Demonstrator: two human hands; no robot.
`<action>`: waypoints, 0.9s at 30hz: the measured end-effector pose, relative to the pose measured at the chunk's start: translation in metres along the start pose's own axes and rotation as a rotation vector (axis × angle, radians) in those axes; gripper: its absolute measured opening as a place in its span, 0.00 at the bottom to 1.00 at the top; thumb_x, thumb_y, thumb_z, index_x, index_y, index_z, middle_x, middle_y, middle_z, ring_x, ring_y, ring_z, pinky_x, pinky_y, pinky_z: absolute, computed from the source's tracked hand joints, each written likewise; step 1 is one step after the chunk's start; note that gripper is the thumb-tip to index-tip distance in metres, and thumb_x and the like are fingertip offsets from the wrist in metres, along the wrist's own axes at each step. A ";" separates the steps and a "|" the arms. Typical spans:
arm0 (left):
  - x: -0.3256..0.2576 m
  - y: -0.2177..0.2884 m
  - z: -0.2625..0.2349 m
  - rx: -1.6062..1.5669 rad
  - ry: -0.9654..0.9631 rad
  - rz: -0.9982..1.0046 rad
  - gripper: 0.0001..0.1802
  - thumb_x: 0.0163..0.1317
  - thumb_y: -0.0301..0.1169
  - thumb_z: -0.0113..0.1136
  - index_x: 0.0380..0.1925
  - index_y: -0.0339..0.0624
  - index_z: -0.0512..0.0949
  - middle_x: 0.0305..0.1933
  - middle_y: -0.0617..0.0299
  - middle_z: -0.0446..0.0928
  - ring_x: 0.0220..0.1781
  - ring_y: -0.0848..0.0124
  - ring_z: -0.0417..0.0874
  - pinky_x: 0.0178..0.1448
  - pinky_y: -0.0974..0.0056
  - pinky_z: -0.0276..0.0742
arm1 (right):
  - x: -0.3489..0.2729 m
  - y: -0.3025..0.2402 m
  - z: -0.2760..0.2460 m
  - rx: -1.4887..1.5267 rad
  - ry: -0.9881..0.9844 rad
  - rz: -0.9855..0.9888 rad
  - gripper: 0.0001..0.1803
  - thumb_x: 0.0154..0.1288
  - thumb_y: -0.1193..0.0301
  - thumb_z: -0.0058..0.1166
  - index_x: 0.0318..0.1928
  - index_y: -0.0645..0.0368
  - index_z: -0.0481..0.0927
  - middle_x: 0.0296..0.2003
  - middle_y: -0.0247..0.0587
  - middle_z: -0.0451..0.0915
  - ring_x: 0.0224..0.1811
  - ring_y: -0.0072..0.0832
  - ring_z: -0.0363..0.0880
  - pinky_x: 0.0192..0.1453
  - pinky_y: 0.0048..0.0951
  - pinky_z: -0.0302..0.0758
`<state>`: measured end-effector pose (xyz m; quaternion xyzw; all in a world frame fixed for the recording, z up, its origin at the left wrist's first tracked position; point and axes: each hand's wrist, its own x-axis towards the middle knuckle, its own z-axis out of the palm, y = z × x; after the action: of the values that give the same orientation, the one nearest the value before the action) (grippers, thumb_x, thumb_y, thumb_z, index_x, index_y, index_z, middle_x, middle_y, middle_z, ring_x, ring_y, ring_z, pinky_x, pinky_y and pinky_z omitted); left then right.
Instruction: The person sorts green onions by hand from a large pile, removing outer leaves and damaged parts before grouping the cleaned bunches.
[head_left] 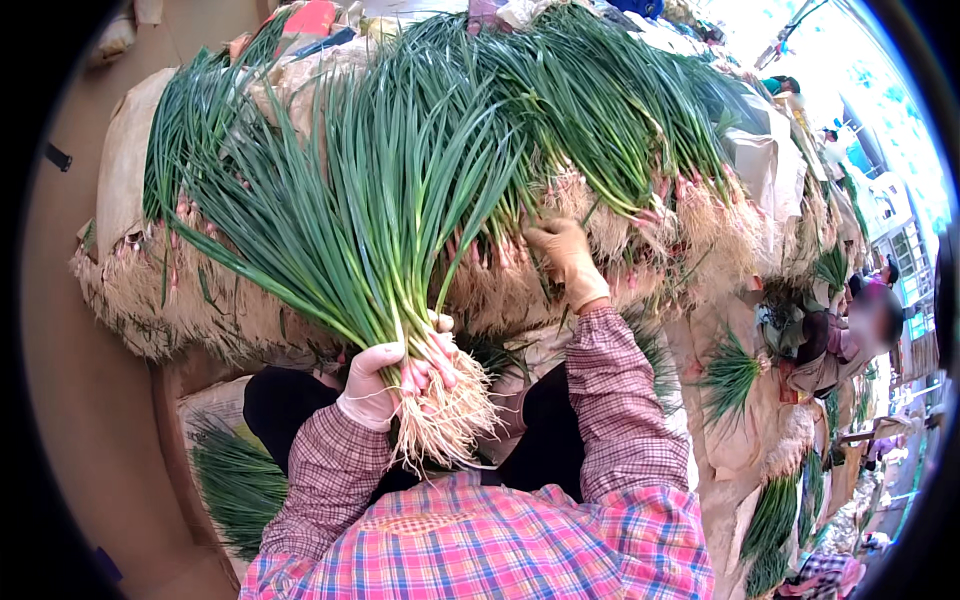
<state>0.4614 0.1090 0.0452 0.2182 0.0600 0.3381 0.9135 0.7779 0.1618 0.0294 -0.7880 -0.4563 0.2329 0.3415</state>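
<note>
An open-air market runs off to my right, and in front of me a long heap of green onions (560, 150) lies on sacking, roots toward me. My left hand (375, 385) is clamped around a bunch of onions (370, 220) just above its roots (445, 410), held upright in front of the heap, leaves fanning over it. My right hand (565, 255) reaches into the heap's root edge, fingers curled among the stalks; whether they have closed on any I cannot tell. I judge the bunch top-heavy: the long leaves lean left, and with a one-handed grip in a glove, stalks could slide out or the leaves could kink. Pulling stalks from the heap's edge could also drag neighbours loose and tip them down toward my knees. Another person (850, 330) sits to the right of the heap, well apart.
</note>
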 end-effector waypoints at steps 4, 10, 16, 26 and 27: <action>-0.001 -0.003 0.004 -0.022 0.052 0.011 0.34 0.50 0.36 0.57 0.57 0.30 0.65 0.55 0.46 0.71 0.55 0.55 0.75 0.57 0.51 0.73 | -0.020 -0.035 -0.042 -0.056 0.367 -0.129 0.09 0.63 0.71 0.56 0.43 0.54 0.81 0.27 0.36 0.82 0.18 0.18 0.73 0.21 0.21 0.71; 0.004 -0.001 0.018 0.107 0.101 -0.057 0.35 0.51 0.37 0.55 0.57 0.25 0.64 0.54 0.44 0.72 0.53 0.59 0.77 0.60 0.57 0.71 | -0.106 -0.066 0.018 0.827 -0.184 0.176 0.03 0.65 0.75 0.52 0.37 0.59 0.73 0.24 0.39 0.78 0.16 0.19 0.73 0.18 0.18 0.71; -0.002 -0.005 -0.006 0.186 0.225 -0.150 0.32 0.50 0.37 0.54 0.53 0.25 0.67 0.46 0.40 0.76 0.40 0.54 0.83 0.45 0.59 0.80 | -0.128 -0.068 0.085 0.957 -0.177 0.042 0.04 0.65 0.77 0.52 0.32 0.60 0.71 0.18 0.30 0.72 0.15 0.14 0.68 0.17 0.19 0.66; -0.015 0.018 -0.001 -0.012 -0.218 0.188 0.37 0.45 0.37 0.62 0.56 0.31 0.65 0.51 0.53 0.67 0.53 0.61 0.72 0.66 0.54 0.61 | -0.113 -0.038 0.064 0.151 -0.340 -0.421 0.10 0.57 0.70 0.58 0.39 0.60 0.81 0.35 0.45 0.81 0.40 0.34 0.80 0.49 0.31 0.75; -0.018 0.017 0.001 -0.084 -0.230 0.217 0.39 0.46 0.38 0.63 0.58 0.32 0.63 0.52 0.53 0.66 0.54 0.61 0.70 0.67 0.54 0.61 | -0.082 -0.017 0.059 -0.047 0.025 -0.701 0.09 0.57 0.70 0.58 0.37 0.60 0.80 0.35 0.44 0.81 0.38 0.34 0.80 0.45 0.31 0.76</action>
<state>0.4383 0.1085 0.0532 0.2220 -0.0830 0.4098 0.8809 0.6889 0.1148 0.0076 -0.5937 -0.7002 0.0812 0.3881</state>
